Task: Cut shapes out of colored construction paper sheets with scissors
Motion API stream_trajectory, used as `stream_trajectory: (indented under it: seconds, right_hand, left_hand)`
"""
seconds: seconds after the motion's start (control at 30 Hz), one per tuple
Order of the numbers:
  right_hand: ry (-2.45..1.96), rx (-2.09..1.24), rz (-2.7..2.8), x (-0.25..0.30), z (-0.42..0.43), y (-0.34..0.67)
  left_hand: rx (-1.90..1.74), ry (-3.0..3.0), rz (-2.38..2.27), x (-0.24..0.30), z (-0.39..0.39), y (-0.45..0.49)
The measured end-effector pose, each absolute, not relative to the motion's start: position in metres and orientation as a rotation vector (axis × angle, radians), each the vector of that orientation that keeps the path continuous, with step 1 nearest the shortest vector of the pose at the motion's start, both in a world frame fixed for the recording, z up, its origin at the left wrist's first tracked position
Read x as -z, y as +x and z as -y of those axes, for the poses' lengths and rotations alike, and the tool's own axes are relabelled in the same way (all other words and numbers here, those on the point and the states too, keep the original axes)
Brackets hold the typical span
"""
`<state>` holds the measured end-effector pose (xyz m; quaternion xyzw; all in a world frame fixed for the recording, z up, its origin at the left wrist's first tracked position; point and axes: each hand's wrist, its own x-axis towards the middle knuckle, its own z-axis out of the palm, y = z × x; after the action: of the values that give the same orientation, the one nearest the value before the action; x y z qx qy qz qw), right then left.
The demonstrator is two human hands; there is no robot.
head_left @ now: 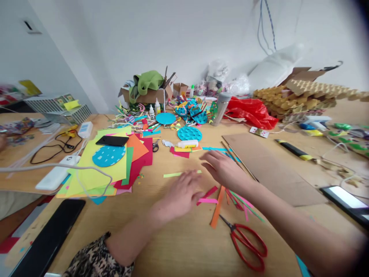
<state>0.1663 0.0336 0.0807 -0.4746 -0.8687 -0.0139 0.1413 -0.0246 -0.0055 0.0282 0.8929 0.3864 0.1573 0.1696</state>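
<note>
My left hand [184, 194], slightly blurred, hovers over or rests on the table with its fingers stretched out. Its fingertips cover part of a light green paper strip [172, 175]. Just right of it, my right hand [220, 167] has its fingers extended near several blue paper strips [213, 149], and nothing shows in its grasp. Beneath the right forearm lie an orange paper strip [218, 207], a pink strip [208, 201] and other narrow coloured strips. Red-handled scissors [248, 246] rest closer to me. A white glue bottle [188, 144] lies on its side beyond both hands.
Coloured paper sheets [115, 175] with a phone [112, 141] and a blue dotted disc [108, 155] are stacked on the left. A cardboard sheet [273, 169] lies right. At the back stand a clear bottle [221, 109] and crafted pieces [191, 109]. Another person's arm [23, 211] shows left.
</note>
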Motion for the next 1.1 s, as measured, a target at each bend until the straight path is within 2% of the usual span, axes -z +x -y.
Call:
stream_trajectory:
  seconds: [0.1, 0.2, 0.4, 0.53, 0.67, 0.83, 1.1]
  right_hand:
    - [-1.462, 0.212, 2.692, -0.067, -0.109, 0.139]
    - [-1.497, 0.232, 2.724, -0.047, -0.155, 0.122]
    - [-1.458, 0.265, 2.764, -0.034, -0.16, 0.117]
    - [-1.51, 0.357, 2.662, -0.045, -0.161, 0.138]
    - [-1.881, 0.358, 2.447, -0.049, -0.18, 0.179]
    - [-2.097, 0.304, 2.329, -0.037, -0.195, 0.218]
    - [-2.085, 0.278, 2.303, -0.038, -0.183, 0.214]
  left_hand:
    - [-0.381, 2.5, -1.39, -0.011, -0.008, -0.037]
    - [-0.297, 2.533, -1.35, 0.004, -0.008, -0.041]
    - [-0.382, 2.594, -0.971, 0.004, 0.012, -0.028]
    - [-0.467, 2.561, -0.957, -0.003, 0.008, -0.031]
    - [-0.584, 2.506, -1.244, -0.007, -0.011, -0.047]
    - [-0.624, 2.452, -1.503, -0.019, -0.025, -0.073]
    - [-0.255, 2.266, -2.137, -0.032, 0.0, -0.159]
